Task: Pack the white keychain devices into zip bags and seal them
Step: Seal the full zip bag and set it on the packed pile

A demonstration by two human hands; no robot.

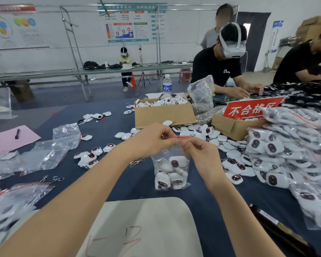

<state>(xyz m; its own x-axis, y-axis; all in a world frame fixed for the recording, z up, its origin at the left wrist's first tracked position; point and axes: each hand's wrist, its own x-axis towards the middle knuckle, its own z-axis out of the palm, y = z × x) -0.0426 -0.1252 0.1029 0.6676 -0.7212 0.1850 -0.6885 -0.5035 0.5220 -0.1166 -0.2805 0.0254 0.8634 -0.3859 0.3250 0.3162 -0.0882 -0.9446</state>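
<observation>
A clear zip bag (171, 170) holding several white keychain devices hangs upright over the dark table, its bottom touching the cloth. My left hand (152, 140) pinches the left end of the bag's red zip strip (182, 137). My right hand (200, 153) pinches the strip's right part just below and beside it. Loose white keychain devices (90, 155) lie on the table to the left, and more (208, 132) lie past my hands.
Filled zip bags (293, 156) pile up at the right. Empty bags (50, 154) lie at the left. Two cardboard boxes (163, 114) (233, 125) stand behind, one with a red sign (252, 108). People work across the table. A white board (145, 229) lies at the near edge.
</observation>
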